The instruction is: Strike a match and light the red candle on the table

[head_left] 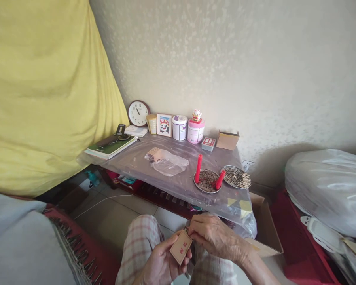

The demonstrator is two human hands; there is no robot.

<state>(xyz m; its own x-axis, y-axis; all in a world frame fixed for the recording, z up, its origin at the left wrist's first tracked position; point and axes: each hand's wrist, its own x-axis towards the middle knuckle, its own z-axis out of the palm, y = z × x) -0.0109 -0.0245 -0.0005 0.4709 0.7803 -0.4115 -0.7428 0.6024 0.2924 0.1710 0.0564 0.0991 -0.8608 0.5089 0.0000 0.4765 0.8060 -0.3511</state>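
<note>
My left hand (161,263) is closed around a small tan cardboard box (181,246) with red characters, held above my lap at the bottom of the view. Fingers of my right hand (215,234) pinch the box's upper end. Just beyond, on the plastic-covered low table (142,162), two red candles (198,168) stand on a round metal plate (207,181). A second plate (236,176) beside it holds several thin sticks.
A clear plastic bag (167,161) with a small box lies mid-table. Along the wall stand a clock (139,113), a framed picture (164,125), jars (179,127) and a carton (227,139). Books (110,145) lie left. An open carton (264,229) sits at floor right.
</note>
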